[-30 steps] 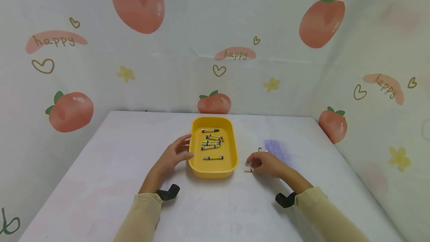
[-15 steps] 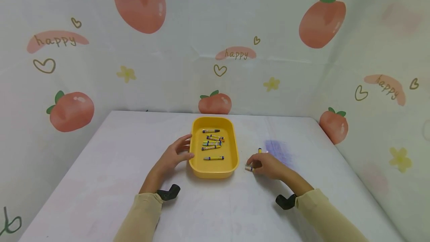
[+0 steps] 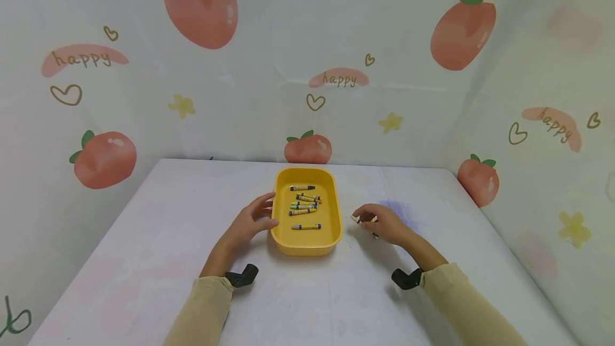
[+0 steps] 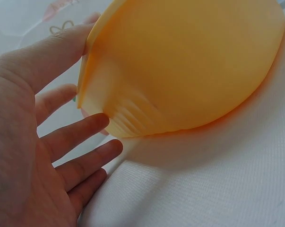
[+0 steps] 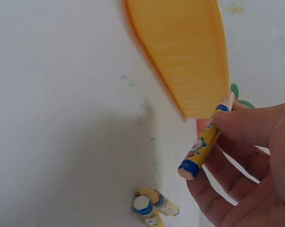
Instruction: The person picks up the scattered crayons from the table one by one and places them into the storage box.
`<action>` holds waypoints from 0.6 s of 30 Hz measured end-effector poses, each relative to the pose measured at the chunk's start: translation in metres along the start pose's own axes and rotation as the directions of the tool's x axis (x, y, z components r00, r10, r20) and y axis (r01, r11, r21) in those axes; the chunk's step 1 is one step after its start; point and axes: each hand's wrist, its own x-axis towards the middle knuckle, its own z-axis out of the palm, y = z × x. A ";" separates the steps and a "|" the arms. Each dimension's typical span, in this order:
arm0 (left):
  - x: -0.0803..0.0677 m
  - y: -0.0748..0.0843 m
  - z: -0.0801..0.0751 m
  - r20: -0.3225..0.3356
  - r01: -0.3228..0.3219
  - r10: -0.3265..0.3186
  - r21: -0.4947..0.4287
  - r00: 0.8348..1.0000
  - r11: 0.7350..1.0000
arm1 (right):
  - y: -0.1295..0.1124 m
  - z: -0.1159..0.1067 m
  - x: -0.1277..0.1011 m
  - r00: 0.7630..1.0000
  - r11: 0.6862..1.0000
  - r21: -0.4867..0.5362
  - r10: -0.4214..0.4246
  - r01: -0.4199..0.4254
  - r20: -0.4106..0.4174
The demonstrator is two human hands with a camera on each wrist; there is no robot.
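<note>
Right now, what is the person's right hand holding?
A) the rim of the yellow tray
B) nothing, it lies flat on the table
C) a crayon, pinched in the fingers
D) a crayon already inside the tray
C: the right hand pinches a yellow-wrapped crayon above the table, beside the yellow tray.

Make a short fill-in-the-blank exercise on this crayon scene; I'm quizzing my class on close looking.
1. The shallow yellow plastic tray stands on the ____ table.
2. The right hand pinches a yellow-wrapped ____.
3. The left hand touches the tray's ____ side.
4. In the right wrist view, ____ more crayons lie on the table.

Missing words: white; crayon; left; two
</note>
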 end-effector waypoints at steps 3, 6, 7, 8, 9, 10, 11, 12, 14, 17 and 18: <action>0.000 0.000 0.000 0.004 -0.006 0.006 -0.005 1.000 1.000 | 0.000 -0.001 0.006 0.999 1.000 0.028 0.005 -0.003 -0.043; 0.000 -0.001 0.000 0.006 -0.003 0.003 -0.011 1.000 1.000 | -0.002 -0.002 0.011 0.997 0.997 0.072 0.021 -0.016 -0.072; 0.000 -0.001 0.000 0.007 0.000 0.001 -0.011 1.000 1.000 | -0.003 -0.003 0.013 0.997 0.996 0.089 0.020 -0.013 -0.078; 0.000 -0.001 0.000 0.007 0.003 -0.003 -0.011 1.000 1.000 | -0.003 -0.003 0.015 0.996 0.995 0.103 0.018 -0.009 -0.085; 0.000 -0.001 0.000 0.007 0.005 -0.005 -0.010 1.000 1.000 | -0.003 -0.003 0.017 0.996 0.994 0.111 0.016 -0.006 -0.093; 0.000 -0.001 0.000 0.008 0.006 -0.006 -0.010 1.000 1.000 | -0.004 -0.003 0.018 0.995 0.993 0.121 0.016 -0.004 -0.100; 0.000 -0.001 -0.001 0.008 0.008 -0.008 -0.010 1.000 1.000 | -0.005 -0.003 0.020 0.994 0.991 0.131 0.016 -0.002 -0.105; -0.001 -0.001 -0.001 0.008 0.008 -0.008 -0.012 1.000 1.000 | -0.006 -0.004 0.022 0.994 0.990 0.138 0.017 -0.001 -0.111; -0.001 0.000 -0.001 0.007 0.008 -0.007 -0.013 1.000 1.000 | -0.008 -0.004 0.025 0.993 0.989 0.146 0.024 -0.006 -0.119; -0.001 0.000 0.000 0.006 0.005 -0.004 -0.015 1.000 1.000 | -0.013 -0.004 0.031 0.991 0.987 0.158 0.040 -0.020 -0.125; 0.000 0.000 0.000 0.004 0.005 -0.005 -0.015 1.000 1.000 | -0.014 -0.004 0.033 0.991 0.987 0.160 0.041 -0.021 -0.127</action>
